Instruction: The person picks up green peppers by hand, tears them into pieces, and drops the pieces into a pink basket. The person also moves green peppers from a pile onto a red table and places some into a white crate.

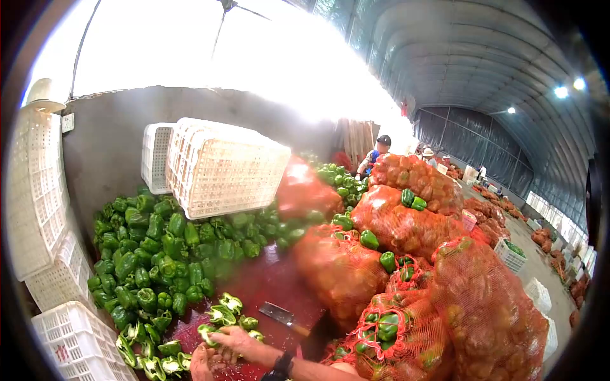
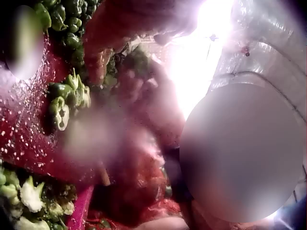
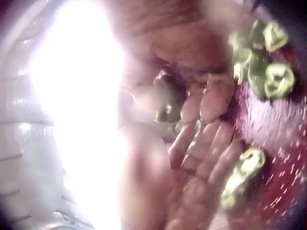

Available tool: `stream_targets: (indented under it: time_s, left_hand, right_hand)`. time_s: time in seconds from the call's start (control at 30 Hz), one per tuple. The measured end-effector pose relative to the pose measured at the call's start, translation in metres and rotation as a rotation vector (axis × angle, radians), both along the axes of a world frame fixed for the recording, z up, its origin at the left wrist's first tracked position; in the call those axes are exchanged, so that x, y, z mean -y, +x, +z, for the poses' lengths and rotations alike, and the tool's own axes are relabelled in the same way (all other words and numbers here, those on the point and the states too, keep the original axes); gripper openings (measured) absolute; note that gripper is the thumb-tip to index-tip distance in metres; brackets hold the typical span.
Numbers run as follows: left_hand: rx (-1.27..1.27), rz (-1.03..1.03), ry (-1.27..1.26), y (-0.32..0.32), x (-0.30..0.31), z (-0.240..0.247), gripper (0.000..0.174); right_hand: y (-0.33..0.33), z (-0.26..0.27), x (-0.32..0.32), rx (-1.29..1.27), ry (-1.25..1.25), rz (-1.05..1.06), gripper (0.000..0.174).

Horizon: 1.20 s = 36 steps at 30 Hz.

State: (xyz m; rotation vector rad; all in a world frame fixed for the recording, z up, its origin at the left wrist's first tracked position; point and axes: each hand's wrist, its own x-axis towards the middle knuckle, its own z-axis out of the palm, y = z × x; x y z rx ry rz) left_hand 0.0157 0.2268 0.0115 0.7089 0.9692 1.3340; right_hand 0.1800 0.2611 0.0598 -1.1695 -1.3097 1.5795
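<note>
My right hand (image 1: 240, 341) is low over the red work surface, its back uppermost in the head view. In the right wrist view its curled fingers (image 3: 212, 103) hold a dark green bell pepper piece (image 3: 168, 106). My left hand (image 1: 202, 364) is just beside it, partly cut off by the frame's bottom. In the right wrist view the left hand (image 3: 204, 160) faces it with fingers extended, the fingertips close below the right fingers. A cut pepper (image 3: 244, 175) lies beside the left fingers. More halved peppers (image 1: 222, 313) lie beyond both hands.
A cleaver (image 1: 284, 317) lies on the red surface (image 1: 254, 279) to the right. Whole green peppers (image 1: 152, 247) are heaped behind. Full red mesh sacks (image 1: 489, 305) crowd the right side. White crates (image 1: 76, 343) stand at left, and another crate (image 1: 229, 168) sits over the heap.
</note>
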Motion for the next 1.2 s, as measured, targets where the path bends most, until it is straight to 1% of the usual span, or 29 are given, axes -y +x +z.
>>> stream_targets:
  time_s: [0.03, 0.1, 0.17, 0.27, 0.3, 0.33, 0.37, 0.4, 0.43, 0.47, 0.5, 0.53, 0.6, 0.63, 0.67, 0.7, 0.73, 0.8, 0.83, 0.87, 0.93, 0.97, 1.0, 1.03, 1.07, 1.1, 1.13, 1.17, 1.2]
  left_hand:
    - [0.056, 0.001, 0.003, 0.0, 0.001, 0.001, 0.031]
    - [0.166, 0.002, 0.008, -0.001, 0.0, 0.002, 0.033]
    - [0.277, 0.001, 0.006, 0.001, 0.0, 0.002, 0.036]
    - [0.319, -0.04, -0.026, 0.002, 0.006, 0.017, 0.046]
    - [0.269, 0.055, -0.04, 0.008, 0.005, 0.026, 0.049]
    - [0.594, -0.267, 0.13, -0.012, -0.018, -0.029, 0.047]
    - [0.628, -0.334, 0.157, -0.02, -0.023, -0.043, 0.045]
    - [0.659, -0.403, 0.182, -0.028, -0.029, -0.057, 0.043]
    - [0.406, -0.213, 0.07, -0.013, -0.015, -0.004, 0.041]
    - [0.152, -0.024, -0.041, -0.003, -0.006, 0.028, 0.039]
    - [0.162, -0.033, -0.04, -0.001, -0.003, 0.034, 0.034]
    - [0.175, -0.042, -0.036, 0.001, -0.002, 0.038, 0.029]
    - [0.2, -0.059, -0.024, 0.001, -0.001, 0.041, 0.022]
    - [0.085, 0.013, 0.061, 0.0, -0.008, 0.025, 0.021]
    - [-0.032, 0.084, 0.144, -0.003, -0.022, -0.005, 0.021]
    - [-0.147, 0.155, 0.23, -0.001, -0.028, -0.011, 0.02]
    - [-0.207, 0.119, 0.193, -0.005, -0.026, -0.016, 0.019]
    - [-0.272, 0.104, 0.178, 0.001, -0.024, -0.003, 0.019]
    - [-0.303, 0.1, 0.167, 0.002, -0.023, -0.001, 0.02]
    - [-0.421, 0.044, 0.186, -0.001, -0.023, 0.004, 0.025]
    - [-0.354, 0.058, 0.184, 0.016, -0.013, 0.021, 0.03]
    - [-0.361, 0.06, 0.2, 0.016, -0.023, 0.002, 0.028]
    - [-0.367, 0.062, 0.216, 0.015, -0.033, -0.019, 0.027]
    - [-0.417, 0.16, 0.21, 0.018, -0.033, -0.006, 0.026]
    - [-0.378, -0.059, 0.335, 0.011, -0.027, 0.023, 0.028]
    - [-0.1, -0.067, 0.182, 0.012, -0.035, 0.005, 0.03]
    - [-0.102, -0.078, 0.116, 0.01, -0.036, 0.002, 0.032]
    - [-0.092, -0.105, 0.059, 0.009, -0.038, 0.003, 0.035]
    - [-0.092, -0.09, 0.037, 0.01, -0.036, 0.008, 0.035]
  right_hand:
    - [-0.01, -0.007, -0.004, -0.026, -0.039, 0.073, 0.044]
    - [-0.035, -0.027, -0.002, -0.052, 0.002, 0.105, 0.043]
    - [-0.046, -0.043, -0.006, -0.108, -0.014, 0.099, 0.042]
    - [-0.059, -0.072, -0.008, -0.206, 0.019, 0.089, 0.043]
    - [-0.061, -0.078, -0.009, -0.235, 0.033, 0.085, 0.043]
    - [-0.062, -0.084, -0.011, -0.266, 0.047, 0.082, 0.043]
    - [-0.063, -0.087, -0.009, -0.302, 0.057, 0.079, 0.043]
    - [-0.045, -0.024, 0.014, -0.273, -0.06, 0.159, 0.044]
    - [-0.037, -0.006, 0.015, -0.252, -0.059, 0.198, 0.043]
    - [-0.032, 0.004, 0.016, -0.233, -0.06, 0.239, 0.043]
    - [-0.031, 0.007, 0.017, -0.211, -0.06, 0.279, 0.043]
    - [-0.03, 0.003, 0.013, -0.168, -0.107, 0.265, 0.039]
    - [-0.03, -0.033, -0.004, 0.045, 0.135, 0.26, 0.037]
    - [-0.03, -0.045, -0.007, 0.152, 0.254, 0.254, 0.037]
    - [-0.032, -0.033, 0.001, 0.297, 0.285, 0.142, 0.033]
    - [-0.032, -0.031, 0.007, 0.397, 0.374, 0.072, 0.032]
    - [-0.031, -0.029, 0.01, 0.496, 0.464, 0.0, 0.031]
    - [-0.03, -0.018, 0.02, 0.667, 0.59, -0.122, 0.026]
    - [-0.028, -0.02, 0.018, 0.662, 0.61, -0.129, 0.026]
    - [-0.025, -0.026, 0.015, 0.655, 0.625, -0.134, 0.026]
    - [-0.019, -0.029, 0.015, 0.676, 0.692, -0.163, 0.025]
    - [-0.02, -0.022, 0.012, 0.659, 0.58, -0.142, 0.025]
    - [-0.015, -0.021, 0.008, 0.67, 0.59, -0.157, 0.023]
    - [-0.013, -0.018, 0.007, 0.659, 0.593, -0.148, 0.022]
    - [-0.014, -0.001, 0.012, 0.56, 0.57, -0.158, 0.024]
    - [-0.013, 0.001, 0.011, 0.617, 0.546, -0.143, 0.027]
    - [-0.011, 0.003, 0.01, 0.691, 0.608, -0.131, 0.031]
    - [-0.012, 0.014, 0.012, 0.697, 0.629, -0.129, 0.031]
    - [-0.014, 0.018, 0.015, 0.685, 0.684, -0.157, 0.032]
